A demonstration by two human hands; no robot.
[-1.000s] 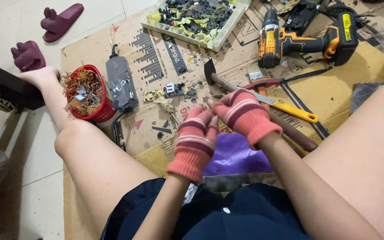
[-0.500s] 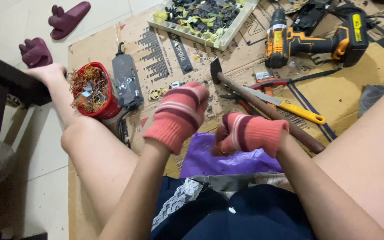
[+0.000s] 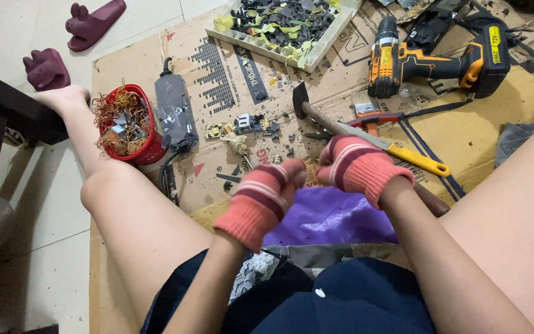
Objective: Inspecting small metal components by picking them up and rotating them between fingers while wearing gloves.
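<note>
Left hand [image 3: 261, 201] dropped from higher up, now level with right hand [image 3: 356, 167] at frame centre; both gloved, clenched on copper wire tuft [image 3: 310, 173] between them, its axis unclear

Striped pink-maroon gloves [image 3: 261, 201]; purple bag [image 3: 329, 216]; red basket [image 3: 149, 145].

The striped pink knitted gloves' fists [image 3: 307, 179] hide most of a tuft of thin coppery wire [image 3: 309, 172]; the wooden hammer handle [image 3: 431, 201] vanishes behind the right wrist.
</note>
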